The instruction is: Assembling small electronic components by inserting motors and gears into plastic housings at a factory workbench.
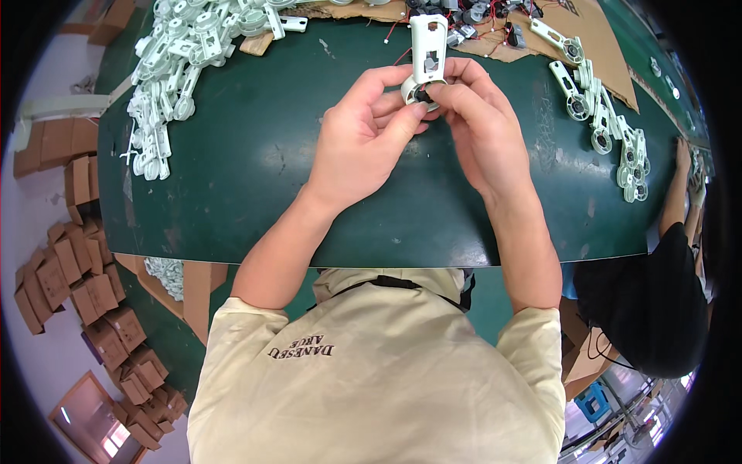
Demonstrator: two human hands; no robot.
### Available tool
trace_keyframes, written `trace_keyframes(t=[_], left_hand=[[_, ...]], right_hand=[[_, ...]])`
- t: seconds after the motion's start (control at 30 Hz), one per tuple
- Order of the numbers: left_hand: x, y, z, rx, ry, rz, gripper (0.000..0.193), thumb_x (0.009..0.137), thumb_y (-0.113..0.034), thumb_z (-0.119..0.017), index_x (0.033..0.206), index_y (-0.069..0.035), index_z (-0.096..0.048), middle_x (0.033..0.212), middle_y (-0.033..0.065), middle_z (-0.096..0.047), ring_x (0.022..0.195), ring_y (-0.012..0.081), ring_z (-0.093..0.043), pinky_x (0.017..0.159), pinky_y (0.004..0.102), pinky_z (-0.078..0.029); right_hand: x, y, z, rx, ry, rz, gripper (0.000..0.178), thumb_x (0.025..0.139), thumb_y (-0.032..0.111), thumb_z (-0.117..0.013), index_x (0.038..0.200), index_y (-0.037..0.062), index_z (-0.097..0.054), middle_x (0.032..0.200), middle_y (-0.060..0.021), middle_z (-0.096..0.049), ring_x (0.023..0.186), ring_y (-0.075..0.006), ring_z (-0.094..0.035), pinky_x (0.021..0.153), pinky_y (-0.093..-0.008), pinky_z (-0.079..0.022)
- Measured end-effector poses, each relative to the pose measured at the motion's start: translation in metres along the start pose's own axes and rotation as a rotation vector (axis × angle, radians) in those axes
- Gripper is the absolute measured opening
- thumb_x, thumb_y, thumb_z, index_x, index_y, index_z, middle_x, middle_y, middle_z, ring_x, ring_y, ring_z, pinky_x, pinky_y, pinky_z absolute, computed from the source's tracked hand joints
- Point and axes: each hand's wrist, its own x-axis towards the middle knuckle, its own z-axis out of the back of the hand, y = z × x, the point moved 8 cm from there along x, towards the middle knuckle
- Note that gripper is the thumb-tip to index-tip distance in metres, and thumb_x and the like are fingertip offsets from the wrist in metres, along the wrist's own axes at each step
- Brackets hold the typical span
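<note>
Between my two hands, over the far middle of the green table (255,201), is a pale plastic housing (430,46) with a long slotted handle pointing away from me and a round end towards me. My left hand (363,139) grips the round end from the left, its thumb against the rim. My right hand (483,127) closes on it from the right, thumb pressing at a small dark part (422,94) seated in the round end. That dark part looks like a small motor, though fingers partly cover it.
Pale plastic housings (185,54) are heaped at the far left. Small motors with red wires (471,23) lie on cardboard (603,46) at the back. Housings with dark centres (603,116) line the right. A co-worker in black (641,301) is at the right; cardboard boxes (85,271) stand left.
</note>
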Motion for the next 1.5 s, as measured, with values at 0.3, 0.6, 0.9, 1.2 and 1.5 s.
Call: trace_keyframes(t=[0.3,0.6,0.9,1.2,1.5], left_hand=[[0.001,-0.001,0.005,0.073,-0.072,-0.108,0.033,0.092,0.001,-0.056,0.124,0.001,-0.051,0.105,0.0144,-0.07,0.095,0.0156,-0.068,0.081,0.0264,-0.056],[0.006,-0.007,0.007,0.063,-0.032,-0.009,0.04,0.094,0.003,-0.055,0.131,0.003,-0.042,0.108,0.0164,-0.066,0.095,0.0189,-0.067,0.084,0.0303,-0.057],[0.001,-0.009,0.011,0.076,-0.037,-0.037,0.031,0.089,0.0,-0.064,0.117,0.001,-0.051,0.1,0.0057,-0.061,0.086,0.0087,-0.062,0.073,0.0231,-0.052],[-0.001,-0.015,0.016,0.256,-0.061,-0.185,0.027,0.087,0.001,-0.068,0.107,0.001,-0.05,0.099,0.0053,-0.061,0.085,0.0101,-0.061,0.076,0.0245,-0.052],[0.031,-0.053,0.087,0.681,-0.437,-0.309,0.021,0.086,-0.005,-0.064,0.106,-0.002,-0.061,0.1,0.0082,-0.06,0.08,0.0147,-0.064,0.07,0.0281,-0.051]], right_hand=[[-0.001,0.003,-0.008,-0.079,-0.037,0.078,0.033,0.087,0.015,-0.062,0.112,-0.0029,-0.05,0.097,-0.008,-0.06,0.088,-0.0127,-0.057,0.079,-0.0271,-0.046],[0.003,0.0,-0.005,-0.092,-0.007,0.026,0.037,0.088,0.014,-0.064,0.117,-0.005,-0.052,0.097,-0.0065,-0.06,0.091,-0.012,-0.057,0.081,-0.0266,-0.047],[-0.005,0.007,-0.011,-0.135,0.021,0.078,0.026,0.094,0.0,-0.055,0.12,-0.0014,-0.051,0.107,-0.0064,-0.061,0.097,-0.0108,-0.057,0.086,-0.026,-0.047],[-0.008,0.019,-0.023,-0.269,0.124,0.197,0.021,0.093,-0.002,-0.057,0.114,-0.001,-0.053,0.098,-0.0036,-0.06,0.093,-0.0079,-0.057,0.081,-0.022,-0.046],[-0.017,0.113,0.138,-1.653,-0.851,0.421,0.039,0.087,0.026,-0.066,0.117,0.0022,-0.062,0.091,-0.0154,-0.063,0.083,-0.0285,-0.061,0.077,-0.0366,-0.048]])
